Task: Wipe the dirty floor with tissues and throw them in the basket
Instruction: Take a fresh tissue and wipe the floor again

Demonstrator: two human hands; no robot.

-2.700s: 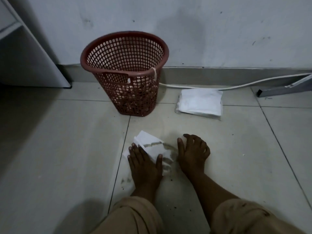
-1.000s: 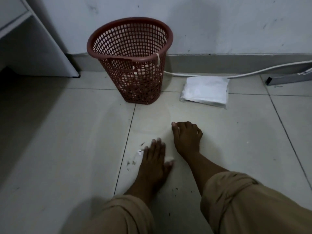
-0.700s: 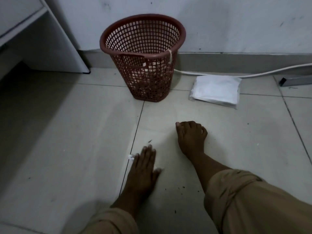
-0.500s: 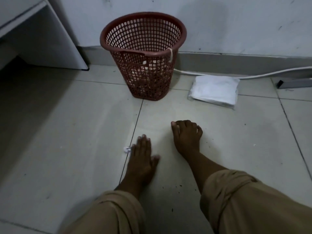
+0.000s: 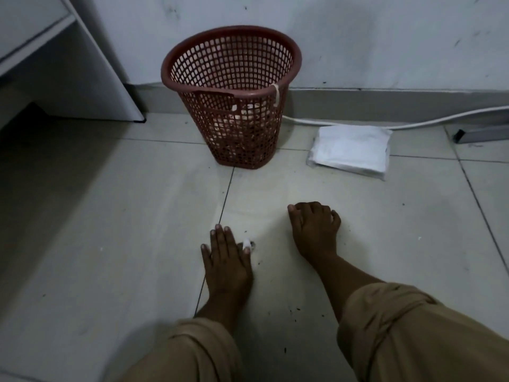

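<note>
Underfoot, pale glazed floor tiles (image 5: pixel 137 230) with dark grout lines; dim light, heavy shadow at left. Dark specks of dirt (image 5: pixel 297 310) scatter the tile near the wrists. A scuffed grey-white wall (image 5: pixel 385 37) with a grey skirting runs behind, a white cable (image 5: pixel 413 123) lying along its base. White furniture panel (image 5: pixel 82 64) stands at upper left.

Red plastic mesh basket (image 5: pixel 231 86) stands upright against the wall, pale crumpled tissues visible through its lattice. Just right of it, apart from it, lies a flat pack of white tissues (image 5: pixel 349 150).

Left hand (image 5: pixel 225 263) lies palm-down on the tile, fingers extended and together, pressing a tissue; only a small white corner of the tissue (image 5: pixel 246 244) shows by the thumb side. Right hand (image 5: pixel 314 230) is braced on the floor, fingers curled under, gripping nothing. Tan rolled sleeves (image 5: pixel 399 326) cover both forearms.

Against 2.7 s ago: the tissue then lay spread out ahead of the left hand, largely exposed over a grey smear; now it is nearly all hidden beneath the palm, and that smear no longer shows. The basket and pack appear further right and higher in view.
</note>
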